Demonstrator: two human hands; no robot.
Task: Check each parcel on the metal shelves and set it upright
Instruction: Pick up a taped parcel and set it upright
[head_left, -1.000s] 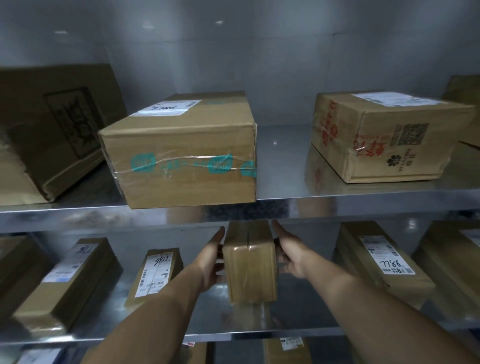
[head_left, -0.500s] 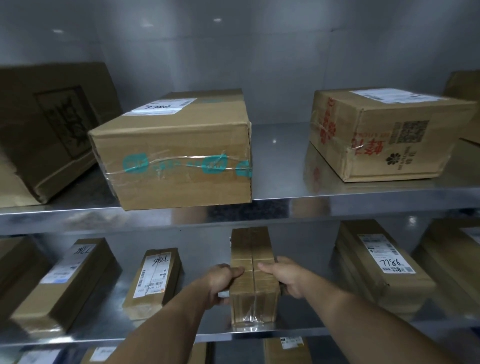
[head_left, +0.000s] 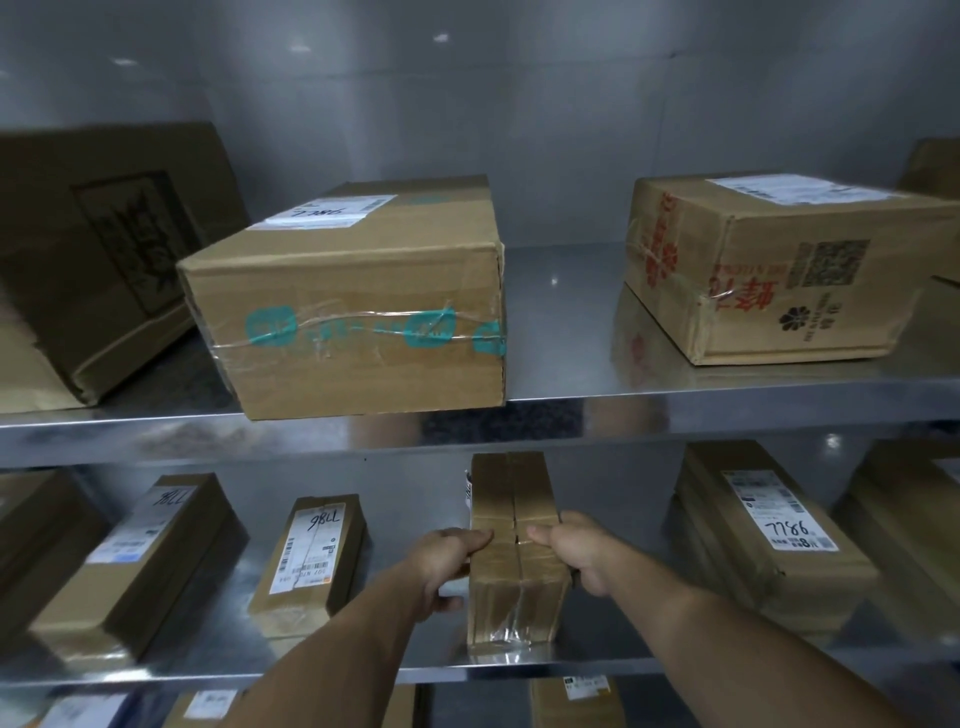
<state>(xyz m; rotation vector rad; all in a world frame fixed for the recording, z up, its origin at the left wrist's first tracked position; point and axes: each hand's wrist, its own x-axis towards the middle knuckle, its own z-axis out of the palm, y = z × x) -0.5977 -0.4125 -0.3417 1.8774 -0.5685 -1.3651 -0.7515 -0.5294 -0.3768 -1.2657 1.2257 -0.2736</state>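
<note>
Parcel (head_left: 511, 512) between left fingers (head_left: 474, 539), right fingers (head_left: 544, 535)

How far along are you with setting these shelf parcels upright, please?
Done, apparently: the small labelled parcel and the large labelled parcel lie label-up. In hand: left hand and right hand grip the narrow parcel. Left: the dark box up top leans tilted.

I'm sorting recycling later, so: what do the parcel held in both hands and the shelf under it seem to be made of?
The parcel looks like matte brown cardboard, bound in clear glossy tape that glints near its front end. The shelf appears to be bare metal, probably stainless steel: smooth, silvery and reflective.
</note>
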